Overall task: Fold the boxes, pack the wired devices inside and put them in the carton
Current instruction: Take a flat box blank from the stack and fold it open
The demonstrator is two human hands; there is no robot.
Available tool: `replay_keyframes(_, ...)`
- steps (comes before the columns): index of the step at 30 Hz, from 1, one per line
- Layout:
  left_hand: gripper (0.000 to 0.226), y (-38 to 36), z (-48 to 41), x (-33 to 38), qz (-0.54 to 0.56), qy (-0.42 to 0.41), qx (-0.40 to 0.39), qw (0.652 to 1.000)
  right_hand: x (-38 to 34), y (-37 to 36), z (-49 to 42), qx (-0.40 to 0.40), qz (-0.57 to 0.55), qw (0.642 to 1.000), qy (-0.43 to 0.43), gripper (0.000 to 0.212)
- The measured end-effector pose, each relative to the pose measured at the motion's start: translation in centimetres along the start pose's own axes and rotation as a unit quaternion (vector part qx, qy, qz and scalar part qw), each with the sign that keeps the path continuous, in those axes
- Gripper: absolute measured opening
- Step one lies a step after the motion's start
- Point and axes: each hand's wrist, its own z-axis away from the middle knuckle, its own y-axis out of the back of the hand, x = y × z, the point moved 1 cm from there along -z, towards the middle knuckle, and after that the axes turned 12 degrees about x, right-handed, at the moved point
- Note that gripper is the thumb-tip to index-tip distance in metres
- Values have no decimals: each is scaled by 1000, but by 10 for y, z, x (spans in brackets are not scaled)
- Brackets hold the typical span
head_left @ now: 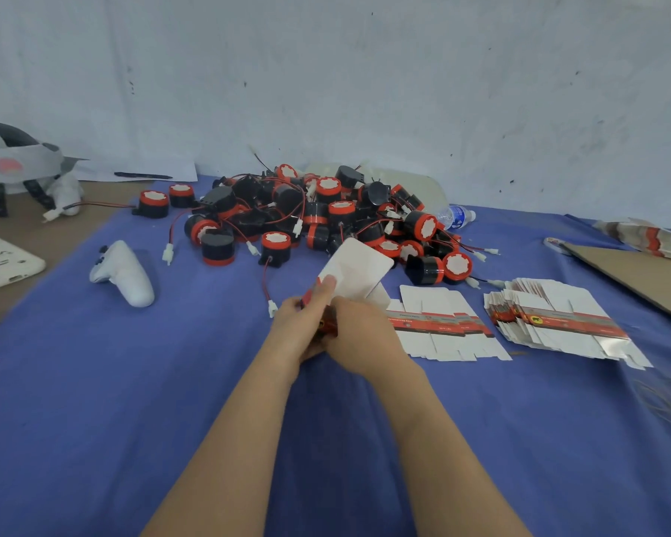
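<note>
Your bench (94, 381) is covered with a blue cloth and stands against a pale, marked wall (403, 71).

The pile of wired devices (326, 215) lies at the far middle of the bench. They are black and red round units with red and black leads and white plugs, loosely heaped. A few sit apart at the pile's left edge.

A brown cardboard sheet (636, 277) lies flat at the right edge, and a crumpled wrapper (640, 236) sits just beyond it.

A fanned stack of flat boxes (558, 319), white with a red band, lies right of centre. A smaller lot of flat boxes (442, 323) lies just beside it, nearer your hands.

A headset (12, 164) rests at the far left, off the cloth.

Your left hand (299, 327) and right hand (359, 335) meet at the centre of the bench, both gripping one box (355, 271). Its white flap stands up and tilts away from you. Your left thumb presses the base of the flap. Your right fingers curl over the red printed part, which is mostly hidden.

A white controller (126, 273) lies left of your hands, well apart. A water bottle (456, 217) lies on its side behind the pile. One white plug (272, 308) lies just beside your left hand, and its lead runs back to a device at the pile's near edge.
</note>
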Motion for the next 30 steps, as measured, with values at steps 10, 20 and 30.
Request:
replay_keyframes(10,48,16,-8,9,13,-139,186,973,-8,20,-16,183,-373,907,-70,35)
replay_keyframes(20,25,73,-39,31,246,-129,373,885,-49,-66,-46,-7,-22,998,-66,30)
replay_keyframes(30,24,43,-29,15,221,-138,342,903,60,38,-21,57,58,955,-284,22)
